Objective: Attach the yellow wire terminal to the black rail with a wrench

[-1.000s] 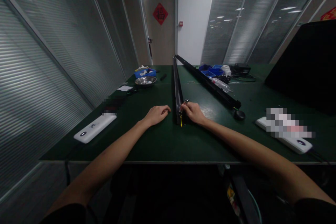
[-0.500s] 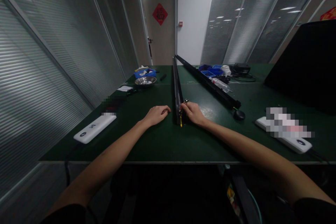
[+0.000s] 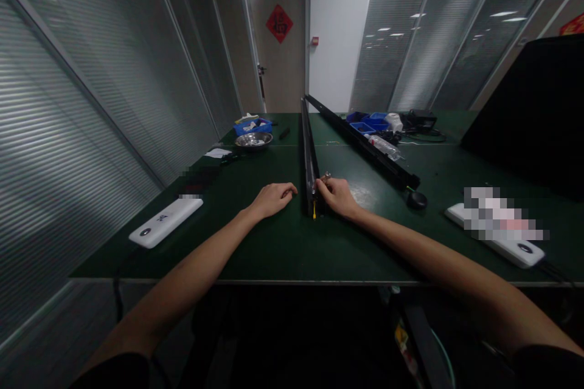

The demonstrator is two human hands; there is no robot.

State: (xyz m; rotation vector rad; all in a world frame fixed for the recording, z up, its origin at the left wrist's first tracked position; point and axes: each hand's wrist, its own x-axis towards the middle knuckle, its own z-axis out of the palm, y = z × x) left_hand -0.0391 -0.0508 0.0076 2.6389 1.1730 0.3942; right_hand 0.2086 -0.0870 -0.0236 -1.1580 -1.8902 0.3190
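My left hand point(image 3: 274, 199) rests on the green table left of a long black rail point(image 3: 309, 152), apart from it. Its fingers are loosely bent, with nothing visible in them. At the rail's near end, my right hand point(image 3: 338, 197) is closed around a small shiny metal piece point(image 3: 326, 177), whose top shows above the fingers; the rest is hidden. The fingertips are at the rail's right side. A short yellow strip or wire point(image 3: 314, 211) sticks out of the rail's near end.
Another black rail point(image 3: 365, 143) lies at a slant to the right, near a round black object point(image 3: 416, 199). White power banks point(image 3: 166, 223) lie on both sides. A metal bowl point(image 3: 253, 141), blue bins point(image 3: 376, 123), a plastic bottle point(image 3: 384, 147) and a big black panel point(image 3: 531, 115) stand farther off.
My right hand has shifted slightly to the right, and the metal piece in it has tilted a little. The left hand stays in place.
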